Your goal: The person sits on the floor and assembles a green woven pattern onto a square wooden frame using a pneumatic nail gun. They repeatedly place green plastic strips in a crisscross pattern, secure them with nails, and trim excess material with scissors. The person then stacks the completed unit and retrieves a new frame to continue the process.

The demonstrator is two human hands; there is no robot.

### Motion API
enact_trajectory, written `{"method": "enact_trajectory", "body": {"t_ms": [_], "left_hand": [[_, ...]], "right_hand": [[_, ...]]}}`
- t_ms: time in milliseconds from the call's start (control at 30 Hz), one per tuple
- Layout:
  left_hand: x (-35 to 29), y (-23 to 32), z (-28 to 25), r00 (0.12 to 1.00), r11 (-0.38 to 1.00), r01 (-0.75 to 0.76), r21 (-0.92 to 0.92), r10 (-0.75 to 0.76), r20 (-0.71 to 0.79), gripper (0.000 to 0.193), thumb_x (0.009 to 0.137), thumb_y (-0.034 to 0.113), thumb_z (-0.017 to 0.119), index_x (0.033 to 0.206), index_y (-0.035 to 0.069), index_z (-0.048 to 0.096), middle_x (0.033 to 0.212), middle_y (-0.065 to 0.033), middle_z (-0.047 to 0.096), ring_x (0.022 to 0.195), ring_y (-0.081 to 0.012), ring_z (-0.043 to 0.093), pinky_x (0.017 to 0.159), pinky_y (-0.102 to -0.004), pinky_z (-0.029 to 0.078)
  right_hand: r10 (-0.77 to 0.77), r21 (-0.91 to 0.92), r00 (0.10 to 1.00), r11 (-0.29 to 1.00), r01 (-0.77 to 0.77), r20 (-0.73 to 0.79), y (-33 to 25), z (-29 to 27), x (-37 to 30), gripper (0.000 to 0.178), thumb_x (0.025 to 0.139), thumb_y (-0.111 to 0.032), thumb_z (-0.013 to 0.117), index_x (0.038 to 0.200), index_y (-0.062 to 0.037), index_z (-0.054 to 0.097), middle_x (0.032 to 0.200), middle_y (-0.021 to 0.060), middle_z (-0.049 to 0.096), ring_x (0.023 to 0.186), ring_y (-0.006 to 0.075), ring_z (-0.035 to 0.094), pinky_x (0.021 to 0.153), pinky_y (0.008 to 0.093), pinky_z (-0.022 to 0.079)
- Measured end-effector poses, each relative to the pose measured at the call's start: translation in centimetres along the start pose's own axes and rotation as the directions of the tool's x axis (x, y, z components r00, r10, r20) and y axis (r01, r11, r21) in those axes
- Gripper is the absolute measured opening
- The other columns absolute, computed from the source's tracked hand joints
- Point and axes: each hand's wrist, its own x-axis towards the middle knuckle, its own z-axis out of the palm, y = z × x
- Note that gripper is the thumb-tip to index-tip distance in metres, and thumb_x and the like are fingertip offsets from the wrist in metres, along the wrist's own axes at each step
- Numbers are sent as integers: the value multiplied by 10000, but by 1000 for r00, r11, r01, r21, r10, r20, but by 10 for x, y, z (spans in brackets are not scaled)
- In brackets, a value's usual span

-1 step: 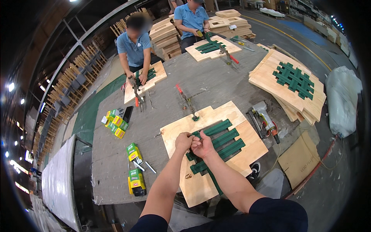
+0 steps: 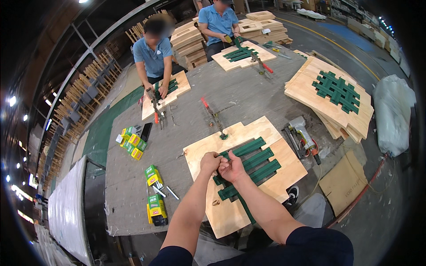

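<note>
My left hand (image 2: 209, 163) is closed, knuckles up, above the left part of a notched plywood panel (image 2: 279, 164). Against it presses my right hand (image 2: 232, 169), its fingers curled and thumb raised. Whatever the fingers pinch is hidden between them. Around and under both hands lie green webbing straps (image 2: 259, 155), set slantwise across an opening in the panel. One long crossing strap (image 2: 245, 208) runs from below my right hand past the panel's near edge. A hand clamp (image 2: 215, 117) with red handles grips the far edge of the panel.
Right of the panel lies a staple gun (image 2: 304, 135) with its hose. Finished woven panels (image 2: 330, 95) are stacked beyond it. Staple boxes (image 2: 155, 204) and a phone (image 2: 146, 131) lie left. Across the table, two people in blue shirts (image 2: 153, 55) work on similar panels.
</note>
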Motion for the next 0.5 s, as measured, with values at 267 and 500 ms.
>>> {"method": "enact_trajectory", "body": {"t_ms": [267, 500], "left_hand": [[28, -38, -27, 970, 645, 231, -728, -208, 124, 334, 1033, 336, 590, 858, 52, 613, 598, -8, 529, 446, -127, 479, 383, -305, 363], [15, -23, -25, 993, 821, 74, -566, -8, 118, 536, 933, 42, 631, 1456, 59, 513, 856, -6, 633, 621, -97, 580, 515, -238, 488]], "right_hand": [[-200, -943, 979, 331, 22, -47, 45, 1, -119, 361, 1027, -233, 615, 1315, -19, 584, 854, 73, 653, 677, 146, 651, 640, 283, 546], [-258, -977, 945, 12, 213, 202, 48, -45, -160, 307, 1004, -145, 624, 1261, 22, 624, 860, 44, 675, 731, 100, 667, 666, 250, 529]]}}
